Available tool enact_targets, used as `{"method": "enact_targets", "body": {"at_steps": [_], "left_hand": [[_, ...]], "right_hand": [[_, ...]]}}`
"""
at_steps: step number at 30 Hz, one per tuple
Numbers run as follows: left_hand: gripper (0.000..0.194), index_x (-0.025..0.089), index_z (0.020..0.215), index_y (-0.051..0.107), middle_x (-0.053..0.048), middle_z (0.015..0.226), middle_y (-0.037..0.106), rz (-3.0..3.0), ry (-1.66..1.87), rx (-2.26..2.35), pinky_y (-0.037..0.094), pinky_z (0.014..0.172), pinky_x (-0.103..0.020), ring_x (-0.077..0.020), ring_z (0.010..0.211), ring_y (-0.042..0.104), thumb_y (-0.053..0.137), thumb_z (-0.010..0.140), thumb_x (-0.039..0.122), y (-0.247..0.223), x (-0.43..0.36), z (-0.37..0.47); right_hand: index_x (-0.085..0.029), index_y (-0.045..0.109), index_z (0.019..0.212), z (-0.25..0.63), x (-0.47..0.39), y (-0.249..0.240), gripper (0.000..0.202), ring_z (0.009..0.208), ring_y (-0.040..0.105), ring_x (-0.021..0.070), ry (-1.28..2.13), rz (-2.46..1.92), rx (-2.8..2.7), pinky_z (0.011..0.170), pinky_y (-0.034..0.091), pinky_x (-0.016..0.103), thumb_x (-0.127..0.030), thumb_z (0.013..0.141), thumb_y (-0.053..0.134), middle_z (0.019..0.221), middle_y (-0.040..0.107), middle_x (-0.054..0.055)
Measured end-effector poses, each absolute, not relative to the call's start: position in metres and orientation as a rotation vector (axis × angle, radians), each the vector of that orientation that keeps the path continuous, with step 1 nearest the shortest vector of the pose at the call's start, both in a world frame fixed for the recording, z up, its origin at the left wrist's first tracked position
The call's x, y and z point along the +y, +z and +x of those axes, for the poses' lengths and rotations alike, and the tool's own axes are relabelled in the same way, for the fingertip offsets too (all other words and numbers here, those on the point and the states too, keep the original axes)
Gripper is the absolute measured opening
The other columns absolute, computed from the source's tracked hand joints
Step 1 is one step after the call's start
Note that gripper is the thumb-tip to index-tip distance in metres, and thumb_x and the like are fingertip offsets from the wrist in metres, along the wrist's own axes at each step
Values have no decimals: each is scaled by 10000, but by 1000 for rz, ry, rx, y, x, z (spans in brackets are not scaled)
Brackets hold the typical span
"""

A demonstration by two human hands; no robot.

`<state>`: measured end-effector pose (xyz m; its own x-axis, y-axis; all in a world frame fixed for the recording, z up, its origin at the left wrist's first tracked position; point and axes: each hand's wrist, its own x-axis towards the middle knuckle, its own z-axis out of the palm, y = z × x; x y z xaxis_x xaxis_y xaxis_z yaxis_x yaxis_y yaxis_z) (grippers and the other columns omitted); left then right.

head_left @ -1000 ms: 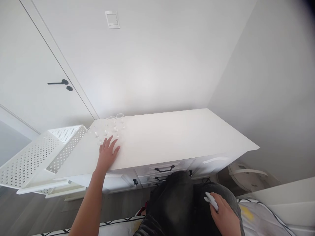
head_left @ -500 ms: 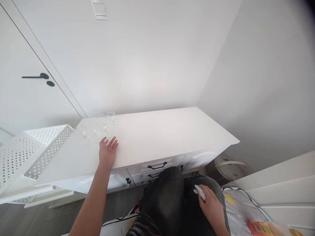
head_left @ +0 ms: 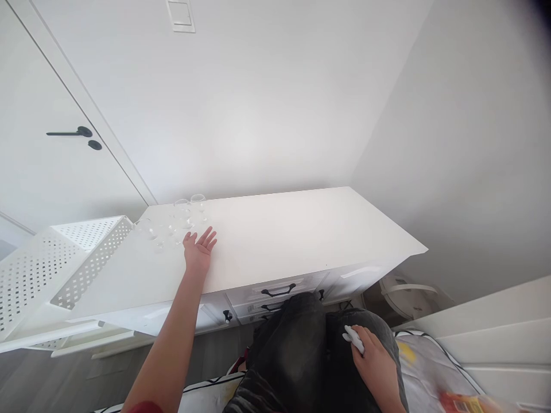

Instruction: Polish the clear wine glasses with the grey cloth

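My left hand (head_left: 200,251) is palm up over the left part of the white cabinet top (head_left: 284,229), its fingers spread and holding nothing. Just beyond and to the left of it stand several clear stemmed glasses (head_left: 182,213), faint against the white surface. On my right thigh rests my right hand (head_left: 371,354), closed around a crumpled white cloth (head_left: 354,338); part of the cloth is hidden by the fingers.
A white perforated rack (head_left: 47,269) adjoins the cabinet's left end. Black handles (head_left: 279,290) stick out from the cabinet's front, close to my knees. At right, a round lidded bin (head_left: 408,295) sits on the floor. An orange-red packet (head_left: 462,402) lies lower right.
My left hand has shifted slightly right and its fingers have spread wider. The whole view has moved a little. My right hand still grips the cloth on my thigh.
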<state>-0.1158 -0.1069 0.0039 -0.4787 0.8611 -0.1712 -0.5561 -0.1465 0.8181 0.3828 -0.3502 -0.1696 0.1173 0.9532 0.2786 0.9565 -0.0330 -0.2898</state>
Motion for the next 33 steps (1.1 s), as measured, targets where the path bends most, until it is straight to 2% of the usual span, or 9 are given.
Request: {"method": "enact_targets", "body": {"at_steps": [4, 9, 16, 18, 20, 25, 27, 31, 33], "left_hand": [[522, 293, 1424, 248, -172, 1271, 713, 370, 1824, 1082, 581, 889, -320, -193, 1035, 761, 517, 982, 362, 7, -97, -118], [562, 331, 1438, 263, -144, 1304, 706, 381, 1848, 1066, 583, 878, -281, -181, 1076, 750, 559, 968, 416, 9, -88, -124], [306, 214, 1233, 534, -165, 1383, 658, 344, 1869, 981, 573, 811, -210, -186, 1172, 712, 540, 935, 279, 15, -89, -123], [264, 183, 1165, 579, -182, 1384, 653, 368, 1828, 953, 584, 805, -233, -212, 1207, 696, 499, 956, 322, 16, -94, -118], [304, 172, 1137, 598, -196, 1354, 667, 395, 1778, 937, 601, 839, -287, -243, 1219, 691, 471, 980, 400, 17, -100, -109], [428, 184, 1179, 616, -185, 1171, 727, 575, 1709, 924, 575, 1000, -435, -303, 1197, 698, 535, 961, 543, 37, -111, -76], [419, 198, 1180, 618, -153, 1108, 734, 662, 1658, 897, 568, 1010, -466, -314, 1170, 707, 589, 943, 543, 49, -104, -59], [438, 257, 1298, 581, -117, 1270, 686, 870, 1525, 694, 549, 1036, -496, -295, 1127, 718, 654, 935, 491, 62, -61, -17], [437, 264, 1308, 577, -108, 1253, 678, 953, 1492, 616, 532, 1059, -498, -273, 1104, 724, 672, 933, 469, 58, -32, 5]], "right_hand": [[-264, 651, 1121, 382, -349, -168, 260, 871, 712, 241, -21, -1992, -1849, 639, 495, 318, -309, 942, 467, 1033, 724, 49], [-262, 654, 1133, 382, -349, -169, 267, 866, 713, 244, -15, -1981, -1858, 649, 510, 319, -315, 938, 480, 1044, 726, 57], [-251, 643, 1150, 383, -348, -173, 281, 861, 713, 239, -28, -2011, -1861, 649, 517, 321, -322, 939, 472, 1056, 720, 61], [-247, 642, 1158, 382, -347, -174, 289, 878, 717, 241, -35, -2009, -1861, 675, 528, 328, -316, 935, 472, 1073, 721, 64], [-248, 645, 1157, 382, -347, -173, 292, 882, 719, 246, -37, -2012, -1855, 673, 529, 331, -316, 933, 470, 1079, 723, 69], [-256, 638, 1174, 383, -349, -170, 292, 955, 717, 261, 43, -1981, -1783, 753, 551, 355, -322, 939, 477, 1126, 716, 74], [-259, 619, 1201, 388, -350, -170, 291, 997, 711, 256, 133, -1950, -1693, 812, 555, 363, -332, 959, 474, 1172, 704, 69], [-253, 611, 1216, 396, -340, -165, 305, 1077, 669, 273, 303, -1851, -1560, 905, 536, 399, -414, 989, 485, 1200, 668, 80], [-238, 625, 1181, 396, -329, -153, 329, 1104, 638, 290, 311, -1821, -1513, 958, 506, 435, -471, 984, 503, 1206, 642, 98]]}}
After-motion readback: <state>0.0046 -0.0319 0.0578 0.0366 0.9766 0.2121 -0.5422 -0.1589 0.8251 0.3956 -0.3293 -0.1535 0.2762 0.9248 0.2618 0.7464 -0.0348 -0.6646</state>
